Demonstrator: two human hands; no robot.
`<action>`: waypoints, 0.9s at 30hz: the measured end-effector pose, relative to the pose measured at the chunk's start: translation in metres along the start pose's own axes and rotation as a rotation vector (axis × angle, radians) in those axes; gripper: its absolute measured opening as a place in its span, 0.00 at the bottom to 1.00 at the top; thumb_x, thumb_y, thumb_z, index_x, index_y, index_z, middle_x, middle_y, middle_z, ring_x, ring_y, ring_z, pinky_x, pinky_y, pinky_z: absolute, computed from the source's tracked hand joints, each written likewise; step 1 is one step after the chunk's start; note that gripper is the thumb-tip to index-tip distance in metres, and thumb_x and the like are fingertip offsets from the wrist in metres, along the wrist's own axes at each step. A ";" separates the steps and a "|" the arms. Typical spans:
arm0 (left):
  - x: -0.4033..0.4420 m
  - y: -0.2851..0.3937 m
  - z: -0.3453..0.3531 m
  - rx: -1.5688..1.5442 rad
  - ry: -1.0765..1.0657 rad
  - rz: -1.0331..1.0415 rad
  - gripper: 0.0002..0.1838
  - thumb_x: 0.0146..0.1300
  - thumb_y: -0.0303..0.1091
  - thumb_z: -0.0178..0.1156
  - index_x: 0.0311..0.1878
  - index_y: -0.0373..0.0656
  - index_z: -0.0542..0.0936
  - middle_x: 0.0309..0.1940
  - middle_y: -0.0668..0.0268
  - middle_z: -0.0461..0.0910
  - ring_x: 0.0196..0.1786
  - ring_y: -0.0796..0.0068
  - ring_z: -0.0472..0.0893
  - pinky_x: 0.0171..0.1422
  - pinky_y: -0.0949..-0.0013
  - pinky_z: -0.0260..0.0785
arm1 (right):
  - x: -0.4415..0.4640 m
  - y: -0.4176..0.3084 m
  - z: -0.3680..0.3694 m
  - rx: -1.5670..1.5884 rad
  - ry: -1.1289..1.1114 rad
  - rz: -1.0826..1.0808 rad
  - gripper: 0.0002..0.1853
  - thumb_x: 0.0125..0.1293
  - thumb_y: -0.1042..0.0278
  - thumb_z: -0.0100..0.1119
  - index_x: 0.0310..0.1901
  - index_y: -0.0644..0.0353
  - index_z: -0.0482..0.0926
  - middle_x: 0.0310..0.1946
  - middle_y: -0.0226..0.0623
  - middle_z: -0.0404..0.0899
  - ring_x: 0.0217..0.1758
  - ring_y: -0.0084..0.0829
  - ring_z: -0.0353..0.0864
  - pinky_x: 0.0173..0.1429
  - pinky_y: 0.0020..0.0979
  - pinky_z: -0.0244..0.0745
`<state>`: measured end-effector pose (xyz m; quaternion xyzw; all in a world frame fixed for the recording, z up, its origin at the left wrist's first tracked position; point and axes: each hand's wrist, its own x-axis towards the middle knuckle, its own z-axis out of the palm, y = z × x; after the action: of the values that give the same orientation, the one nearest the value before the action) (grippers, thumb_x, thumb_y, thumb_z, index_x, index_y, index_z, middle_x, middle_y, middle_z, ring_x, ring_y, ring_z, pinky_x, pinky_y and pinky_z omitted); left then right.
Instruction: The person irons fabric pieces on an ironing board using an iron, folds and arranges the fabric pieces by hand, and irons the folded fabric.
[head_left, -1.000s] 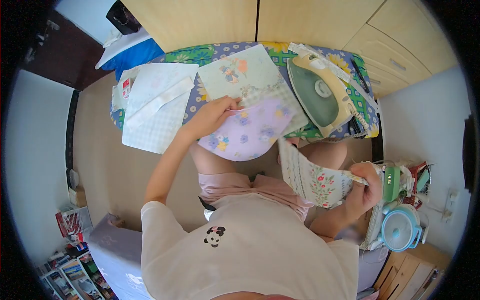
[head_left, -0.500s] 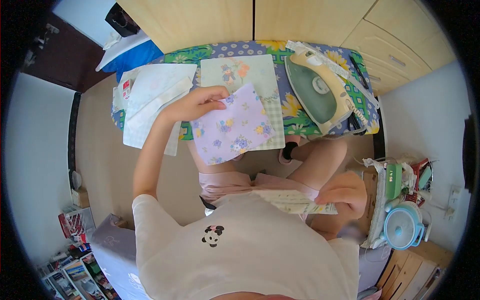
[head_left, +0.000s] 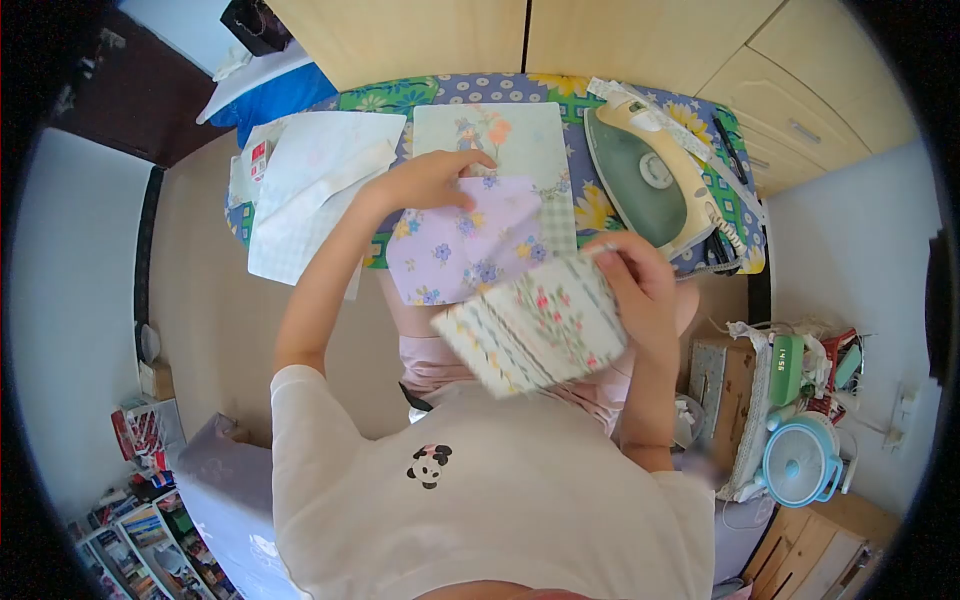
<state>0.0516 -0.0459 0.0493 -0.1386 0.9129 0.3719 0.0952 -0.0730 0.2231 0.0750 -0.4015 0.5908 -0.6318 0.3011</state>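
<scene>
My left hand rests at the upper left of a lilac floral fabric piece, its thumb and fingers apart. That piece lies over a pale printed fabric sheet with a flower picture and green gingham, and hangs past the board's near edge. My right hand pinches the upper right edge of a cream fabric piece with red flowers and striped bands. It hangs above my lap, slightly blurred, its upper left corner close to the lilac piece.
On the flower-patterned ironing board a green and cream iron lies at the right, beside a white ruler. White sheets and a small red-and-white box are at the left. A blue fan stands lower right.
The lilac piece has come down onto the pale sheet, and my left hand's fingers have spread. My right hand has swung up from beside my lap with the cream piece.
</scene>
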 end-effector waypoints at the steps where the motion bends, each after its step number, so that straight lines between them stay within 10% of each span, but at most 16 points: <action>1: -0.005 -0.003 -0.003 -0.026 0.000 0.035 0.28 0.49 0.24 0.61 0.57 0.49 0.70 0.44 0.59 0.78 0.47 0.61 0.76 0.51 0.62 0.67 | 0.007 0.015 0.002 -0.021 -0.017 0.025 0.07 0.62 0.77 0.51 0.41 0.65 0.76 0.29 0.29 0.76 0.32 0.16 0.70 0.37 0.19 0.65; 8: -0.022 -0.003 -0.021 -0.203 -0.023 0.229 0.37 0.47 0.24 0.64 0.64 0.49 0.64 0.56 0.61 0.72 0.54 0.65 0.72 0.57 0.62 0.64 | 0.039 0.062 0.010 -0.139 -0.097 0.173 0.09 0.63 0.72 0.53 0.42 0.66 0.74 0.31 0.32 0.74 0.33 0.19 0.69 0.39 0.21 0.65; 13: -0.022 -0.007 -0.017 -0.086 0.077 -0.045 0.28 0.49 0.23 0.62 0.56 0.44 0.71 0.47 0.63 0.76 0.50 0.68 0.74 0.55 0.65 0.65 | 0.050 0.093 0.013 -0.368 -0.022 0.111 0.11 0.63 0.69 0.54 0.43 0.67 0.74 0.30 0.38 0.74 0.32 0.26 0.71 0.38 0.26 0.67; 18: -0.023 -0.026 -0.018 -0.003 -0.021 0.062 0.14 0.49 0.23 0.62 0.41 0.36 0.75 0.35 0.63 0.77 0.39 0.71 0.74 0.49 0.69 0.66 | 0.040 0.082 0.003 -0.454 -0.027 0.083 0.06 0.62 0.73 0.53 0.39 0.64 0.75 0.24 0.28 0.71 0.27 0.16 0.65 0.33 0.19 0.62; 20: -0.031 -0.014 -0.024 0.038 -0.024 0.055 0.09 0.49 0.23 0.62 0.34 0.34 0.74 0.30 0.63 0.77 0.35 0.72 0.74 0.46 0.70 0.67 | 0.029 0.053 -0.005 -0.349 -0.217 0.072 0.08 0.57 0.80 0.51 0.38 0.66 0.77 0.33 0.42 0.77 0.34 0.32 0.75 0.40 0.26 0.68; 27: -0.053 0.024 -0.045 -0.213 -0.150 0.206 0.05 0.52 0.21 0.60 0.32 0.33 0.74 0.25 0.69 0.74 0.32 0.83 0.70 0.39 0.75 0.64 | -0.025 -0.006 -0.038 -0.217 -0.460 -0.171 0.16 0.44 0.88 0.48 0.34 0.64 0.80 0.34 0.39 0.80 0.37 0.34 0.80 0.38 0.28 0.72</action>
<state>0.0903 -0.0513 0.1117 -0.0257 0.8681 0.4836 0.1091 -0.0929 0.2640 0.0777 -0.6128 0.5351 -0.4800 0.3282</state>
